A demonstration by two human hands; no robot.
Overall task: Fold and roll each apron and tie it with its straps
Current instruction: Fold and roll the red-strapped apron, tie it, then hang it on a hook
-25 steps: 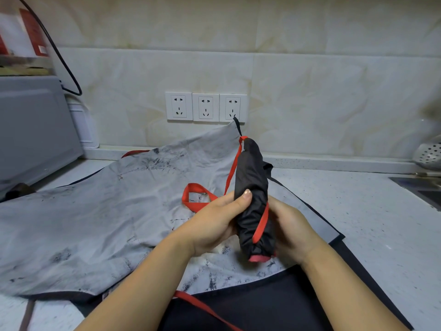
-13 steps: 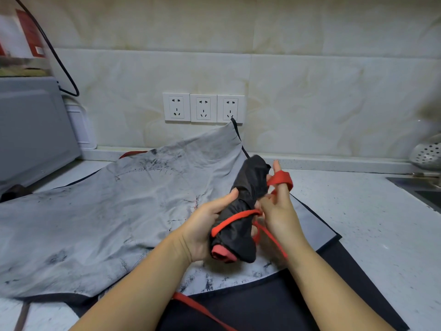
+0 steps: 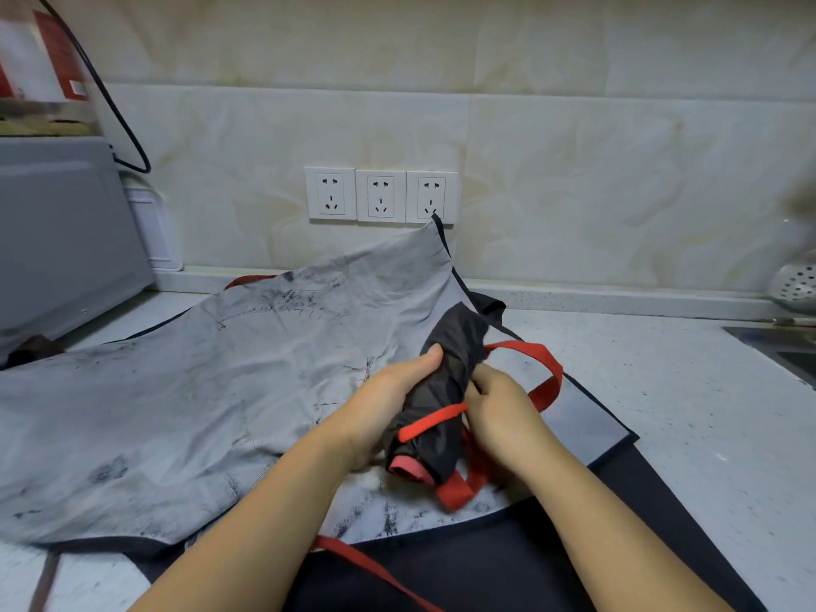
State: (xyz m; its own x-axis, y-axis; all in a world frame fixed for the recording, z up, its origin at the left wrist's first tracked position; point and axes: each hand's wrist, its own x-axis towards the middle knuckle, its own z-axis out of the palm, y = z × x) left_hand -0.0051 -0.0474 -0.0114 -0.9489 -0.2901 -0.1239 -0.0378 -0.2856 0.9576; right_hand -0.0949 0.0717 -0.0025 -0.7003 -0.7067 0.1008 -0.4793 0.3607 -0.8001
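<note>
- The left hand (image 3: 384, 408) grips the rolled black apron (image 3: 446, 390). Its thumb lies over the top of the roll and its fingers curl round underneath, out of sight.
- The right hand (image 3: 503, 413) sits at the roll's right side with its fingers (image 3: 481, 377) curled. They seem to pinch the red strap (image 3: 430, 425) where it leaves the roll, though the fingertips are hidden against the cloth.
- The red strap crosses the lower half of the roll as one band. It swings out in a wide loop past the right hand and hangs in a fold under the roll's near end.
- The roll is held tilted above the middle of the surface (image 3: 684, 413), its far end higher and pointing toward the back edge.
- Below it the grey stained apron (image 3: 198, 390) is spread over the left and middle of the surface, one corner propped up the wall at the back edge.
- A flat black apron (image 3: 508, 567) lies under the grey one along the near edge, with a second red strap (image 3: 375, 567) across it.
- Three wall sockets (image 3: 380, 195) sit above the back edge.
- A grey appliance (image 3: 57, 231) fills the back left corner, with a black cable (image 3: 110, 103) above it.
- A perforated metal vessel (image 3: 795, 284) and a sink rim (image 3: 777, 342) are at the right edge.
</note>
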